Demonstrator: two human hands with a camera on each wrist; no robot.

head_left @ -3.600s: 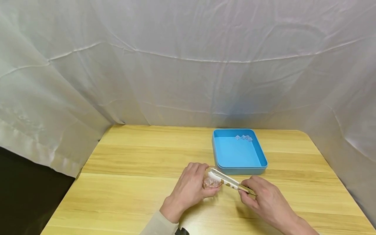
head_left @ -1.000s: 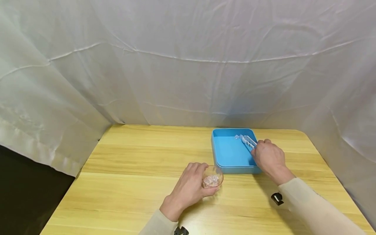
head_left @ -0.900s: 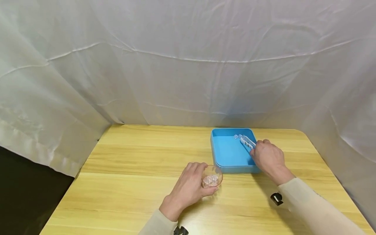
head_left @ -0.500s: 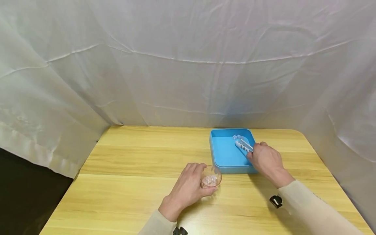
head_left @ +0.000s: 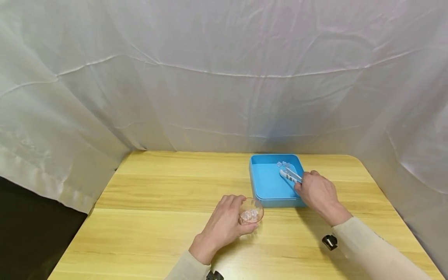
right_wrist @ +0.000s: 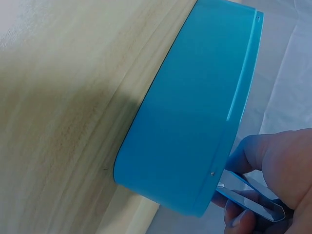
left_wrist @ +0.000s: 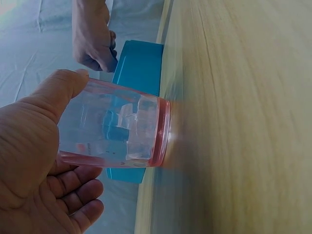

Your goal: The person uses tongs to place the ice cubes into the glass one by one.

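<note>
My left hand (head_left: 224, 225) grips a clear, pink-tinted glass (head_left: 258, 206) standing upright on the table, thumb and fingers around its upper part. Several clear cubes (left_wrist: 138, 126) lie at its bottom. Over to the right, my right hand (head_left: 318, 192) holds white tongs (head_left: 289, 175) with dark marks, reaching over the near right side of a blue square tray (head_left: 271, 186). The tong tips are inside the tray, just short of a few clear cubes (head_left: 282, 164) near its back wall. I cannot tell whether a cube is between the tips. In the right wrist view the tray wall hides them.
The wood-grain table (head_left: 157, 190) carries the glass in front of the tray. A pale grey curtain (head_left: 217, 97) hangs behind the table and along both sides. A dark gap shows at the lower left.
Earlier the tongs were at the glass; my right hand has since carried them to the tray. Over the last second their tips drew slightly left and nearer. The left hand stays on the glass.
</note>
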